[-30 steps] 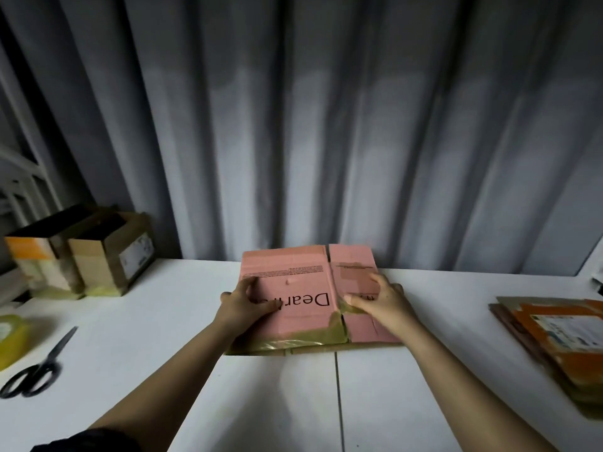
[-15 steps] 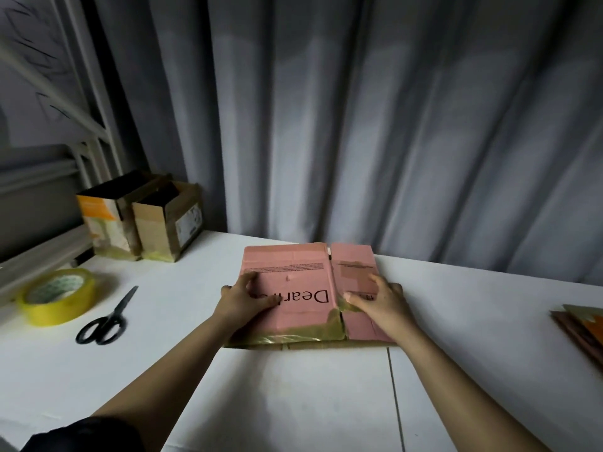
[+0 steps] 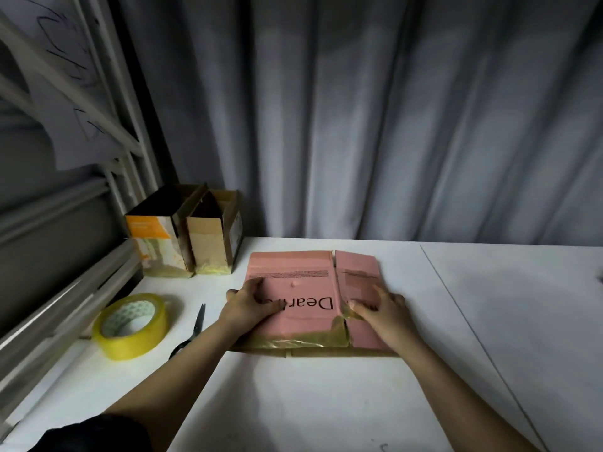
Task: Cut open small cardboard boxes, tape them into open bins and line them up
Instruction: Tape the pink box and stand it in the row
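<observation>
You have a pink flattened box [image 3: 303, 288] with black print and yellowish tape, a yellow tape roll [image 3: 132, 326], black scissors [image 3: 192, 334], brown bins [image 3: 186, 230], one orange-labelled, white worktop [image 3: 326, 402], grey curtain [image 3: 391, 109].

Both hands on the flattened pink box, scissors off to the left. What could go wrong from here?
1. Old yellowish tape is peeling along the pink box near edge; it could snag or tear the flaps as they open.
2. Scissors lie partly under the left forearm beside the tape roll; reaching blind risks a nick.
</observation>
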